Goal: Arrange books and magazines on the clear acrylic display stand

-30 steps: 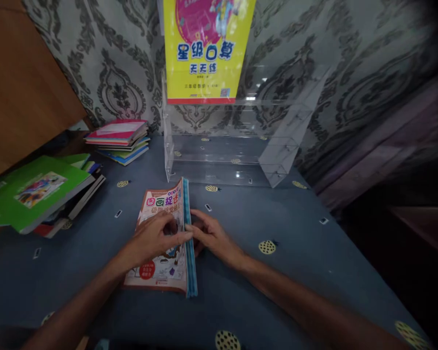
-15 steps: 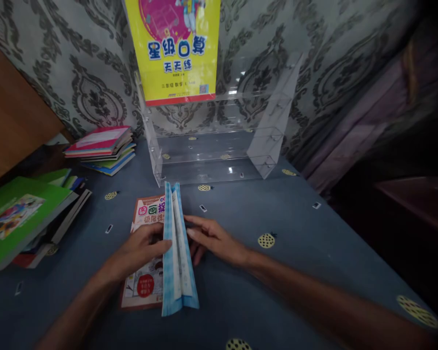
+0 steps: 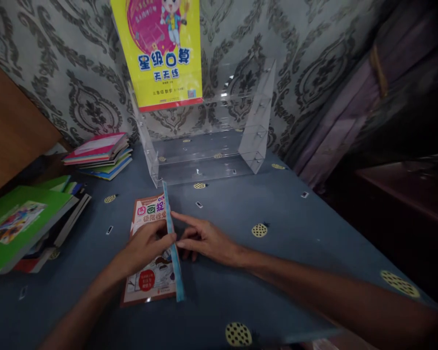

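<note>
Left hand is half curled, fingers over the picture book, thumb pinched on the blue strip at its right edge. Right hand is loosely open just across from it, index and thumb tips up against the strip; can't tell whether they grip or only touch. Picture book sits under and beside the left hand on the surface. Hard to say (dim, strip seen nearly edge-on) if the strip belongs to the book or is a separate piece.

Main risk: slipping. The hold is all fingertips around mid-length, so if the left thumb eases off, the narrow strip could tip or spring flat. Uneven pressure from the two hands could crease the cover or skew the edge. Beyond the hands, the clear stand is well apart, so low snag risk unless the right hand swings far forward. Left of the left hand, the green book lies tilted on its pile; a careless elbow (not that close now) could send it sliding.
</note>
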A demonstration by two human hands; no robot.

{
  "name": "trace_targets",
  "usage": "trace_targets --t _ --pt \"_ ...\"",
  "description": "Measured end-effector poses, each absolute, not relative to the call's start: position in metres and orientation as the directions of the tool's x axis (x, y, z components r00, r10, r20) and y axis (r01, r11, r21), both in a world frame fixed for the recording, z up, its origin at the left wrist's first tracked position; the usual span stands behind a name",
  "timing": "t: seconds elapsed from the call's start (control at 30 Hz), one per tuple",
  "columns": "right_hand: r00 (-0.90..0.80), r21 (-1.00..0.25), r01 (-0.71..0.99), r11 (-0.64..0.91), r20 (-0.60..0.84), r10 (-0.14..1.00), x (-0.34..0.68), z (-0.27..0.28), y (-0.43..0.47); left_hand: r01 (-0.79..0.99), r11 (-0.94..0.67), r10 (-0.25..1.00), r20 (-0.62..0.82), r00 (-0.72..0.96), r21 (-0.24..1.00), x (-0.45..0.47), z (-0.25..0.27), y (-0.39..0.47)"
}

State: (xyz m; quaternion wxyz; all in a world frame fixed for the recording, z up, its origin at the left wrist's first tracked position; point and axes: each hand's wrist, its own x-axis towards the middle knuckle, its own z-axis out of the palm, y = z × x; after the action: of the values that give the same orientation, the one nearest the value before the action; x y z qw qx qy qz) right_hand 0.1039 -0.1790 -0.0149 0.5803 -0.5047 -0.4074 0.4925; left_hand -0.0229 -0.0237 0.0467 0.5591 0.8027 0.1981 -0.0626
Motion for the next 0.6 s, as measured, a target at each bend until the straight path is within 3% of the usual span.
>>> trace_targets --t 0.2,0.6 --pt "0.173 -0.984 -0.173 -0.039 -0.070 0.982 0.105 -0.008 -0.181 0.438 0.051 0.148 -0.440 0.886 0.898 -0.027 0.041 -0.009" --pt "0.137 -0.960 -0.280 0.008 -0.031 0.990 0.111 0.001 -0.182 0.477 0.300 0.050 -0.513 0.857 0.826 -0.030 0.036 0.003"
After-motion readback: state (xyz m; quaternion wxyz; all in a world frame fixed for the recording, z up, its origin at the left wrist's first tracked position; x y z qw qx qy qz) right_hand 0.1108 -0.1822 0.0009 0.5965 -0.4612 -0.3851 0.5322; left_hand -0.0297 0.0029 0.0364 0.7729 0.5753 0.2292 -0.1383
